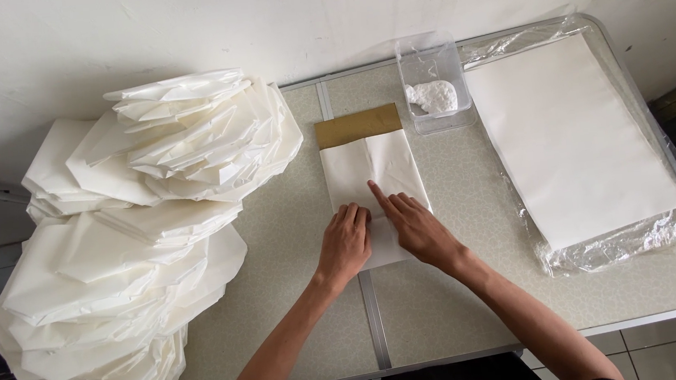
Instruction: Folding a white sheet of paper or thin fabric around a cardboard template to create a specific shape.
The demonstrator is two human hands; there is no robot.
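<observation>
Both hands press flat on the folded white paper sheet (374, 180) mid-counter (448, 303), left hand (345, 244) loosely curled, right hand (414, 224) with forefinger extended along the crease, grasping nothing; uneven pressure could probably skew the fold or wrinkle the thin paper.

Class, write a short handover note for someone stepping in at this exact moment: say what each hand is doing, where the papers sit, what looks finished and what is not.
Left hand: flat, palm down on the near part of the folded white sheet, fingers bent, holding nothing.
Right hand: index finger stretched out, pressing along the sheet's middle.
The sheet lies at the table's centre, with a brown strip at its far end.
Done: large pile of folded white pieces at the left.
Left: flat white stack in clear wrap on the right. A clear tub holding a white lump stands between.
</observation>
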